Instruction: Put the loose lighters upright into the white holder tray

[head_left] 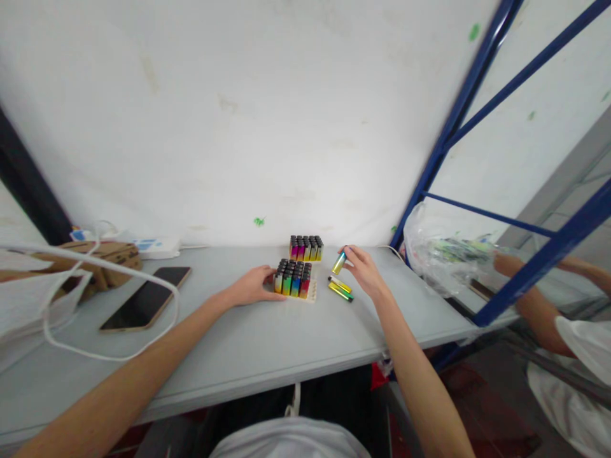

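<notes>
My left hand (254, 286) grips the left side of a pale tray (312, 292) packed with upright lighters (292, 281). These have black tops and bodies in yellow, green, blue and red; a strip of bare tray shows at the right end. Between the fingertips of my right hand (363, 270), a shiny blue and gold lighter (338, 263) is held tilted above the table. Just below it lie two loose lighters, a yellow one (340, 284) and a yellow-green one (340, 292). Behind the tray stands another block of lighters (306, 249), purple to yellow.
A phone (147, 300) lies on the grey table (267, 356) at left, crossed by a white cable (177, 312). Beyond are a cardboard box (117, 254) and a white power strip (160, 247). At right, a blue rack (434, 156), a clear plastic bag (432, 254) and another person's arm (539, 312).
</notes>
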Demonstrator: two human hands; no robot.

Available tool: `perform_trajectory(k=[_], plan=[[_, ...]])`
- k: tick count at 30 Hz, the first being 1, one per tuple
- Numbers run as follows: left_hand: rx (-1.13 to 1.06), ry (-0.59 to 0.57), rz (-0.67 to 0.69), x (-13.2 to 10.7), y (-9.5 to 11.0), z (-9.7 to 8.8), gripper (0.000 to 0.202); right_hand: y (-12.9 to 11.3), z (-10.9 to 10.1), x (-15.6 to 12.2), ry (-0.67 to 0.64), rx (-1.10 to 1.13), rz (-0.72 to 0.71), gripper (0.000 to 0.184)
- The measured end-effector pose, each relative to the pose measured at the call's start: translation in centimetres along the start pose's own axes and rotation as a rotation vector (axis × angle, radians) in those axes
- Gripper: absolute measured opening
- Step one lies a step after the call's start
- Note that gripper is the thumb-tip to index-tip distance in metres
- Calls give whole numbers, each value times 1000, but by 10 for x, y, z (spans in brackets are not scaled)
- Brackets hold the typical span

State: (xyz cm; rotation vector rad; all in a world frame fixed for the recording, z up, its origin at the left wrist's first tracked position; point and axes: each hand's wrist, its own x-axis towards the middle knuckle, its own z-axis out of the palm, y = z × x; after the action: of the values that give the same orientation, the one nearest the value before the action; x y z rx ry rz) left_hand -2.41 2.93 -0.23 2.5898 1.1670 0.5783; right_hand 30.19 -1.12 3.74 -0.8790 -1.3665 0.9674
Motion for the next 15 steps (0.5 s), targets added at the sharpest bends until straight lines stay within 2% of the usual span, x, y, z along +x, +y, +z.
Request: perform_trajectory(k=[3, 7, 11, 15], plan=[[-3, 0, 7, -1, -1, 1, 62, 0, 18, -3, -26, 263, 104, 39], [-15, 0, 19, -3, 1, -1, 63, -1, 34, -6, -97, 341, 123, 36], [-10, -2, 19, -5, 2, -2, 64, 5, 42, -3, -52, 285, 176, 40], [-13, -4, 11, -5, 3, -3, 65, 18, 46, -1, 65, 31, 183, 52]])
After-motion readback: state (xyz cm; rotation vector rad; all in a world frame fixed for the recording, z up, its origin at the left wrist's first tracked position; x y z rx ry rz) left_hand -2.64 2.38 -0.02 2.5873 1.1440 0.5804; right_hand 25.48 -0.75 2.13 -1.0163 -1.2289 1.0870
